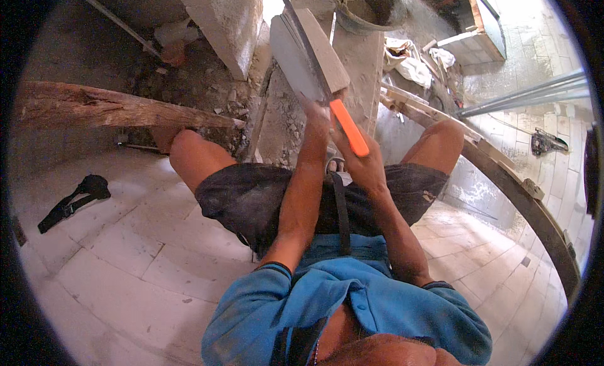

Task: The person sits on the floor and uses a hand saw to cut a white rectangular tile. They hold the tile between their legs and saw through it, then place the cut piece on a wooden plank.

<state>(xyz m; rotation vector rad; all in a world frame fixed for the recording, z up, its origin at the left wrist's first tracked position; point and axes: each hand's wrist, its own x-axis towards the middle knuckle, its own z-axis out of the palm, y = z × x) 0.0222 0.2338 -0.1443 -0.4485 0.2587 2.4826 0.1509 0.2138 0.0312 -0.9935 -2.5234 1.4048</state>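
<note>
A long saw with a flat orange handle (348, 128) lies lengthwise along a pale grey building block (329, 59). Its dark, narrow blade (304, 40) runs away from me over the block, past its far end. My right hand (365, 158) is closed around the handle. At the block's near end, my left hand (316, 119) grips the lower left edge, beside the handle; its fingers are partly blurred and hidden. The block rests tilted on a dusty grey plank or ledge (362, 70) between my knees.
A rough wooden beam (119, 106) reaches in from the left, near my left knee. Beyond the block stands a dark mortar tub (358, 23). White sacks (412, 61), metal pipes (528, 95) and a curved-looking timber (522, 190) lie right. A black strap (75, 202) lies on the left floor.
</note>
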